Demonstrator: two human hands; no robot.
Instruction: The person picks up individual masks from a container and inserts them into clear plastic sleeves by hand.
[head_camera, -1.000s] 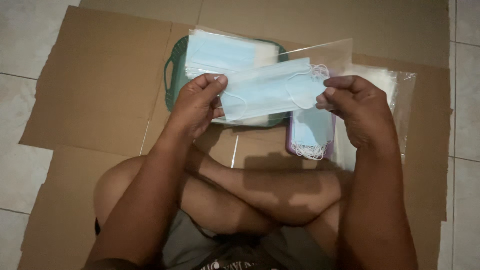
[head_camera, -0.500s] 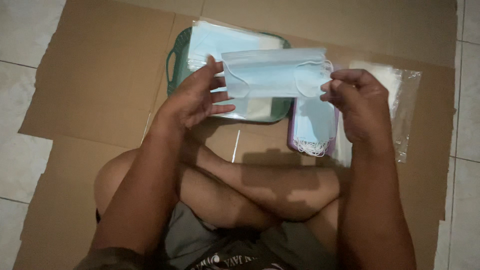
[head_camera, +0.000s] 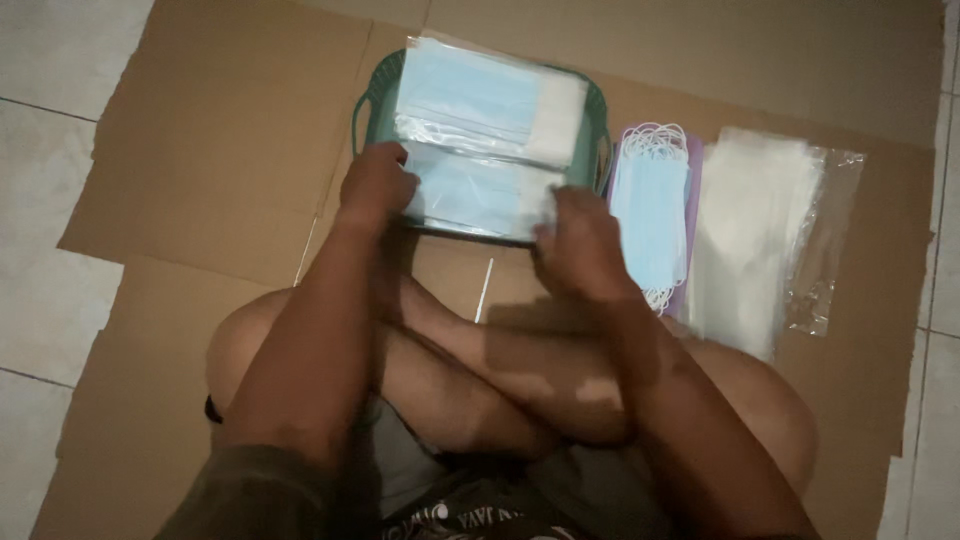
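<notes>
Two clear bagged mask packs (head_camera: 480, 150) sit stacked in the green basket (head_camera: 372, 100); empty clear bags (head_camera: 760, 230) lie far right.

Both arms reaching forward over crossed legs; left hand (head_camera: 375, 185) and right hand (head_camera: 580, 240) lowered, fingers curled, palms down.

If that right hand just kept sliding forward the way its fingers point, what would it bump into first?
The right hand already rests on the nearer bagged pack of blue masks in the green basket. Going on, it would probably meet the farther bagged pack, though depth is unclear.
</notes>
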